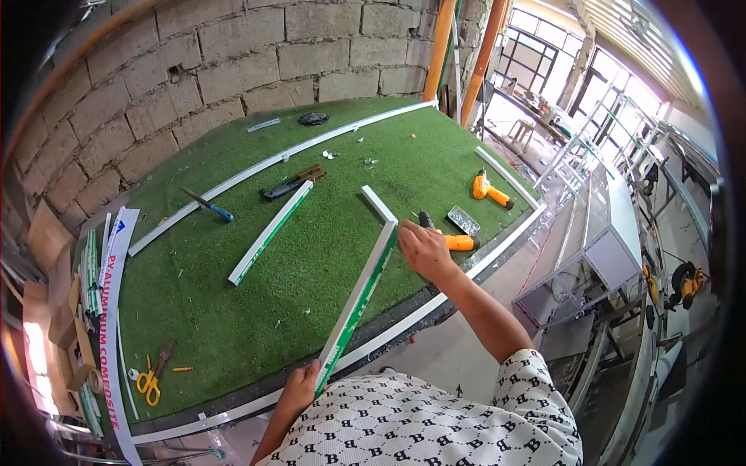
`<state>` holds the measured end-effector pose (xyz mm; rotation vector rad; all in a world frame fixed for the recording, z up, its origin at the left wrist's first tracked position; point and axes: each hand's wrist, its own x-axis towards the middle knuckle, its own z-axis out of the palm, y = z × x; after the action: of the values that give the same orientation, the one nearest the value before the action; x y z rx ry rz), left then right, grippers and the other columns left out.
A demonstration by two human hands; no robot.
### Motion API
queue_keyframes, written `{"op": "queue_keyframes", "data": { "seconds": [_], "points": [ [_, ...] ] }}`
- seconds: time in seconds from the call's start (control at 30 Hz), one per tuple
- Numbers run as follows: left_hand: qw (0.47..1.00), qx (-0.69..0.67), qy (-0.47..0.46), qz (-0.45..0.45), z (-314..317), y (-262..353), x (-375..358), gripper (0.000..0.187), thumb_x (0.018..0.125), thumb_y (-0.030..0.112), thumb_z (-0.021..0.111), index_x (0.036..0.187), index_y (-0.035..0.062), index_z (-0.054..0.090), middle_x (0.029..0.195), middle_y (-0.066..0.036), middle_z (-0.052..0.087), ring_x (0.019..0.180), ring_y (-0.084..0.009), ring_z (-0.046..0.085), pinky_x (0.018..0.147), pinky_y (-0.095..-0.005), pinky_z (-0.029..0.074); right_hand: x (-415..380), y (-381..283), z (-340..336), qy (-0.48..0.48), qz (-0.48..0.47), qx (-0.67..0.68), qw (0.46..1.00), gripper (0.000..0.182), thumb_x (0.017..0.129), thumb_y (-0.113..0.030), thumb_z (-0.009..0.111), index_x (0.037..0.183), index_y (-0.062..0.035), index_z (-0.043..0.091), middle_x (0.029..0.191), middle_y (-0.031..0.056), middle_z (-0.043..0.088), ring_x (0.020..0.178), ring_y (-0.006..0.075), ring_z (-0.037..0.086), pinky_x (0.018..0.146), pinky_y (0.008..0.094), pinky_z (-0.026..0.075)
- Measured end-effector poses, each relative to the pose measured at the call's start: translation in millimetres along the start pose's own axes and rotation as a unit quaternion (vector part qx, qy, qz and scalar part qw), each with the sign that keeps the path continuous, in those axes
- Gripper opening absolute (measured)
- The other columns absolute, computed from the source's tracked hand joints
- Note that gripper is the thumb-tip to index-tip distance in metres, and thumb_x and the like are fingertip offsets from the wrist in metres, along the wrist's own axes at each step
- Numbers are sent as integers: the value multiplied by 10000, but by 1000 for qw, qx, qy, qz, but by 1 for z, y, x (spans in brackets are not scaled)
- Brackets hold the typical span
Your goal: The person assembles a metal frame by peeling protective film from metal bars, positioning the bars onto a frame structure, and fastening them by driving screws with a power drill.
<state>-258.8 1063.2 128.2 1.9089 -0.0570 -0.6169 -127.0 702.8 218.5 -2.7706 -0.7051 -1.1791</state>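
A long white aluminum bar point(353, 314) with green tape runs from my waist up to the middle of the green turf. My left hand point(299, 388) is wrapped round its near end. At its far end, where it meets a short white bar point(378, 203) at an angle, is my right hand point(423, 250), its fingers bent; what they hold, if anything, is hidden. Just beyond that hand lies an orange drill point(460, 242), partly covered by it. A small tray of screws point(463, 220) sits behind the drill.
Another taped bar point(272, 233), a black-and-brown tool point(294, 182), a blue-handled screwdriver point(208, 203) and yellow scissors point(149, 384) lie on the turf point(233, 326). A second orange drill point(491, 190) is at the right. White strips edge the turf; a block wall point(233, 46) stands behind.
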Motion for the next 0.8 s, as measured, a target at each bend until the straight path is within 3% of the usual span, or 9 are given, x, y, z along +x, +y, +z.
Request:
{"op": "queue_keyframes", "data": {
  "seconds": [0.13,0.27,0.33,0.43,0.57,0.63,0.7,0.77,0.8],
  "points": [
    [1000,17,-12,-10,-3,-2,3,559,1009,457,405,865,-35,628,697,-133,635,671,-225,610,663,-349,458,4,3,6,58,35,47,997,216,837,-64,600,1042,-1,576,890,109,653,734,246,662,636,359,526],
    [1000,19,-8,-3,-4,-4,4,565,1008,461,405,876,-43,625,697,-138,634,675,-227,612,669,-357,461,7,7,1,11,-25,-12,1000,194,814,-73,593,990,3,563,851,95,607,756,229,638,666,353,509],
    [1000,24,1,-5,-4,-4,3,572,1007,466,406,883,-47,628,696,-145,631,680,-229,613,679,-367,462,12,4,-6,-73,-41,-88,993,131,794,-71,587,910,-25,545,790,70,536,739,216,597,656,337,478],
    [999,28,21,37,-2,-13,5,562,1002,468,423,915,-49,627,686,-144,622,662,-218,612,653,-359,462,15,5,0,-65,-47,-110,991,105,790,-83,590,860,-47,521,757,47,482,718,204,562,640,321,451],
    [997,38,6,63,-3,6,-1,545,998,463,441,933,-49,616,671,-143,607,628,-212,613,605,-353,456,13,6,5,-76,-44,-66,994,117,795,-119,593,838,-42,517,760,74,516,699,229,582,616,356,467],
    [994,64,53,65,-5,11,-4,543,992,474,453,909,-37,618,620,-119,587,547,-195,592,534,-345,443,6,-9,4,-161,44,16,986,139,775,-159,595,836,-45,543,790,110,568,705,277,616,601,415,493],
    [995,-70,67,12,-10,-3,17,552,989,491,447,837,-12,616,564,-81,560,481,-174,557,483,-345,430,4,-59,-14,-357,-11,149,922,148,747,-173,593,843,-63,573,820,129,608,707,324,639,609,463,517],
    [970,-183,159,35,-27,14,47,563,980,520,441,802,14,612,535,-48,540,447,-149,526,451,-330,419,-18,-120,-26,-412,-154,220,871,127,739,-157,586,813,-54,582,737,115,605,645,339,639,601,454,534],
    [958,-165,229,56,-46,32,60,571,973,544,431,779,34,598,522,-28,519,441,-142,510,446,-331,408,-50,-140,-13,-367,-256,222,866,109,755,-135,578,786,-33,597,714,111,623,629,327,649,571,440,536]
  ]
}}
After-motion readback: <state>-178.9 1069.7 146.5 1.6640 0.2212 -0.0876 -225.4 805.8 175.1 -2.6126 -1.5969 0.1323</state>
